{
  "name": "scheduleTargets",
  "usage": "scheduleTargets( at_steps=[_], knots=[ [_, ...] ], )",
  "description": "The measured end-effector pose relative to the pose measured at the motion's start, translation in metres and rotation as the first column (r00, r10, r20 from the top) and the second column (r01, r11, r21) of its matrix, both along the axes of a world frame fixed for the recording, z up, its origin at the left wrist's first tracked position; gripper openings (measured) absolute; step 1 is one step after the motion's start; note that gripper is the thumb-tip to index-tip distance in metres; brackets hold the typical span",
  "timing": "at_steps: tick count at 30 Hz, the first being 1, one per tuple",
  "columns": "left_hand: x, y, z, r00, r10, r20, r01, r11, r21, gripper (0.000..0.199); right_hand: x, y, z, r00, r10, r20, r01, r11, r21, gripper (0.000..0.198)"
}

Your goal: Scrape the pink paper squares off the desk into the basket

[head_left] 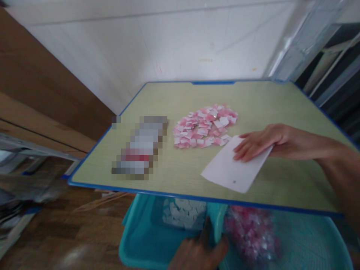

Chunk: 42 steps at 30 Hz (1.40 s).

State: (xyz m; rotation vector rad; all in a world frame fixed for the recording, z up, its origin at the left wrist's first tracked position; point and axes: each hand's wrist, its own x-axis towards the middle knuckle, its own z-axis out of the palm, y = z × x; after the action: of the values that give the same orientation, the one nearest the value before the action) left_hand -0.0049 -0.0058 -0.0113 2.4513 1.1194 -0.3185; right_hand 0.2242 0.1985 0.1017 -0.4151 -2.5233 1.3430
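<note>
My right hand (257, 144) reaches in from the right over the table, its fingers on top of a white card (226, 170) with a small dark hole near one edge. The card is tilted, its upper corner beside a spread pile of small pink and white square pieces (201, 129). At the bottom, my left hand (198, 255) is blurred. Its index finger and thumb lie on either side of the rim between two teal plastic bins, the left bin (146, 247) and the right bin (312, 240). Its other fingers are hidden.
A pixelated flat item (142, 148) lies on the left of the blue-edged table (180, 95). White pieces (184, 213) lie in the left bin, shiny pink packets (251, 232) in the right. The bins stand below the table's front edge. A white wall (182, 45) rises behind.
</note>
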Motion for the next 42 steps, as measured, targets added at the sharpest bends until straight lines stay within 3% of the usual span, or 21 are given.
scheduleTargets(
  at_steps=[6,8,11,13,19,22,27,34,39,42],
  knots=[
    [0.001,0.003,0.005,1.000,-0.004,-0.020,0.004,1.000,-0.007,0.052,0.025,0.004,0.012,0.996,0.024,0.086,-0.021,0.999,-0.041,0.023],
    [0.002,0.004,0.007,0.999,-0.017,-0.041,0.016,1.000,-0.017,0.053,0.023,0.002,0.014,0.999,-0.023,0.031,0.025,0.999,-0.040,0.023],
    [0.003,0.005,0.008,0.998,-0.023,-0.057,0.022,0.999,-0.031,0.050,0.005,-0.007,0.012,0.982,-0.136,-0.134,0.129,0.990,-0.062,0.027],
    [0.003,0.005,0.007,0.999,-0.018,-0.051,0.016,0.999,-0.041,0.048,-0.015,-0.016,0.008,0.967,-0.102,-0.233,0.095,0.995,-0.040,0.030],
    [0.003,0.004,0.007,1.000,-0.021,-0.023,0.020,0.999,-0.046,0.047,-0.048,-0.034,-0.002,0.982,0.031,-0.185,-0.022,0.999,0.049,0.039],
    [0.002,0.002,0.004,1.000,0.002,-0.005,-0.003,1.000,-0.025,0.053,-0.037,-0.024,-0.002,0.988,0.076,-0.135,-0.076,0.997,0.003,0.032],
    [0.001,0.002,0.003,0.999,-0.003,-0.032,0.003,1.000,-0.016,0.049,-0.009,-0.009,0.003,1.000,0.012,-0.006,-0.013,0.999,-0.031,0.024],
    [0.002,0.003,0.007,1.000,0.022,-0.012,-0.022,0.999,-0.034,0.052,0.018,-0.001,0.016,0.988,0.019,0.151,-0.019,1.000,0.001,0.023],
    [0.003,0.006,0.009,1.000,0.005,-0.030,-0.007,0.998,-0.068,0.051,0.021,-0.002,0.023,0.997,-0.006,0.073,0.005,1.000,0.021,0.019],
    [0.002,0.007,0.009,1.000,0.005,-0.017,-0.007,0.997,-0.072,0.053,0.021,-0.007,0.028,0.986,-0.155,-0.067,0.158,0.986,0.046,0.015]
  ],
)
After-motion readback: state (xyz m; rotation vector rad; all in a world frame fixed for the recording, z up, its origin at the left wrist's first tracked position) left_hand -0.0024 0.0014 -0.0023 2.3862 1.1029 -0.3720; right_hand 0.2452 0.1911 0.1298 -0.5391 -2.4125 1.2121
